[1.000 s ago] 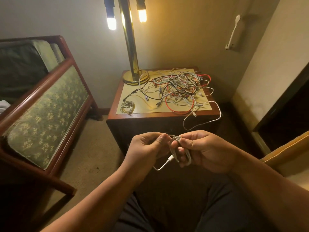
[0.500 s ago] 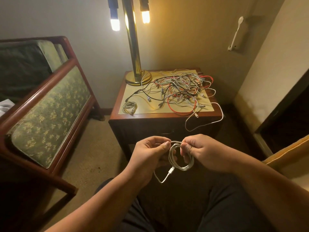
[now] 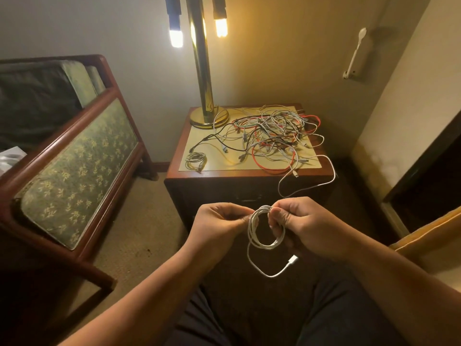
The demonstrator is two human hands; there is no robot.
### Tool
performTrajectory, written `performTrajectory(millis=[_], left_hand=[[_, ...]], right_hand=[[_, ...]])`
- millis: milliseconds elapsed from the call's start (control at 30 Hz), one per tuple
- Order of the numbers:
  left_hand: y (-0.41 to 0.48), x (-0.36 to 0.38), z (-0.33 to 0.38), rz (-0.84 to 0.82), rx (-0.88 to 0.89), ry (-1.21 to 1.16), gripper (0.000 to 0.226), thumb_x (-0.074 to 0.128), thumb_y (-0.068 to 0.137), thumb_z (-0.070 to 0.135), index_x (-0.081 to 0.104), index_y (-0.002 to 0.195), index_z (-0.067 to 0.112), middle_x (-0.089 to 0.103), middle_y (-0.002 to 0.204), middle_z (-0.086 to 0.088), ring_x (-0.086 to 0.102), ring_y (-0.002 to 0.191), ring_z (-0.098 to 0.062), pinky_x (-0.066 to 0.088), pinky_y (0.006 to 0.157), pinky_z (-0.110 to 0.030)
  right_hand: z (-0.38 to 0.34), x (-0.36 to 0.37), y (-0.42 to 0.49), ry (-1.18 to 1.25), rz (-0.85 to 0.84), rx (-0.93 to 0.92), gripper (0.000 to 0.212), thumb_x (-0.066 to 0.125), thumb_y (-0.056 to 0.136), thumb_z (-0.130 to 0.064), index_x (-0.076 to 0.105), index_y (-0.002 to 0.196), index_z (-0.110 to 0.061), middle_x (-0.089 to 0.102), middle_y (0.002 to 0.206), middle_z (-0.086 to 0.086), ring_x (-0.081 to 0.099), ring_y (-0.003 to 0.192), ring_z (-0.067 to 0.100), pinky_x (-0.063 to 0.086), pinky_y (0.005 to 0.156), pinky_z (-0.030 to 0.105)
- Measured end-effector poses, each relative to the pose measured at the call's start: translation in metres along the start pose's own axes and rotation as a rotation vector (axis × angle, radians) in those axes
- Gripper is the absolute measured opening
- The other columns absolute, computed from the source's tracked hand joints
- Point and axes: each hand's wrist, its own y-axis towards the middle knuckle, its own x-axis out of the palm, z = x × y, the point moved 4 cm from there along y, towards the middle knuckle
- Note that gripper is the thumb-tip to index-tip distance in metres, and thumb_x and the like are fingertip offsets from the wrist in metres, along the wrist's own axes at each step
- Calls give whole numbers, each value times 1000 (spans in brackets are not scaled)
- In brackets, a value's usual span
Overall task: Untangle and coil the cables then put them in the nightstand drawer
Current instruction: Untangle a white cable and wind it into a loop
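Left hand (image 3: pixel 219 222), right hand (image 3: pixel 308 227) pinch white cable coil (image 3: pixel 250 227); drawer front (image 3: pixel 245 194) lost in shadow.

To my left stands a wooden-framed sofa (image 3: pixel 74 158) with green floral upholstery, on beige carpet (image 3: pixel 139 236). Ahead of me a brass lamp (image 3: pixel 203 71) burns two bulbs against the plain wall (image 3: pixel 274 58), where a white fitting (image 3: pixel 355 54) hangs.

No text or label can be read.
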Motion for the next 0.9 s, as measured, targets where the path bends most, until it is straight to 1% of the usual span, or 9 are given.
performTrajectory(millis=[167, 267, 367, 433, 500, 600, 700, 800, 900], left_hand=[[0, 7, -7, 33, -91, -107, 30, 65, 92, 33, 75, 102, 6, 77, 91, -17, 76, 84, -33, 61, 72, -38], [-2, 9, -4, -22, -62, -88, 31, 78, 79, 25, 75, 100, 3, 77, 91, -18, 76, 83, -31, 61, 70, -33], [0, 8, -3, -73, -85, -33, 46, 84, 65, 24, 72, 103, 3, 77, 93, -18, 76, 87, -32, 63, 78, -41], [2, 8, -4, -95, -187, -46, 53, 84, 63, 21, 69, 111, 6, 76, 95, -18, 76, 91, -33, 60, 86, -47], [0, 10, -8, -150, -318, -129, 51, 82, 67, 17, 67, 115, 10, 76, 97, -18, 74, 92, -31, 56, 87, -45], [-6, 18, -10, -262, -426, -351, 33, 81, 78, 13, 76, 110, 12, 75, 101, -17, 73, 89, -26, 52, 83, -39], [-8, 24, -12, -293, -480, -564, 50, 71, 79, 10, 64, 128, 9, 74, 96, -11, 73, 83, -19, 53, 85, -36], [-9, 27, -11, -271, -483, -655, 64, 71, 75, 15, 55, 138, 9, 73, 91, -11, 70, 78, -19, 53, 85, -39], [-8, 26, -10, -233, -460, -656, 70, 74, 70, 12, 55, 137, 15, 73, 110, -16, 71, 84, -26, 60, 79, -41]], right_hand=[[3, 2, 0, -102, 153, -26, 28, 46, 107, -18, 64, 89, -5, 63, 68, 2, 57, 49, 10, 50, 48, 24], [6, 1, 0, -155, 193, -34, 27, 48, 106, -19, 65, 87, -9, 63, 65, 0, 58, 50, 11, 54, 49, 29], [9, 2, 2, -198, 190, -43, 25, 50, 105, -19, 65, 86, -13, 64, 65, -1, 60, 51, 9, 52, 50, 24], [11, 3, 3, -283, 190, -77, 22, 52, 104, -19, 64, 85, -19, 66, 69, -4, 64, 58, 7, 52, 55, 20], [15, 4, 5, -402, 171, -118, 19, 55, 103, -18, 63, 87, -23, 67, 75, -6, 66, 69, 5, 52, 61, 18], [24, 6, 9, -520, 129, -126, 12, 58, 101, -18, 62, 91, -24, 67, 84, -8, 65, 74, 7, 53, 64, 21], [25, 6, 8, -576, 132, -185, 9, 61, 100, -26, 60, 91, -28, 65, 84, -12, 64, 76, 4, 51, 62, 17], [20, 4, 7, -594, 145, -240, 17, 60, 100, -21, 55, 89, -32, 63, 83, -12, 63, 77, 2, 51, 62, 17], [13, 5, 5, -526, 144, -218, 18, 57, 102, -17, 57, 88, -29, 64, 83, -10, 64, 79, 3, 54, 63, 20]])
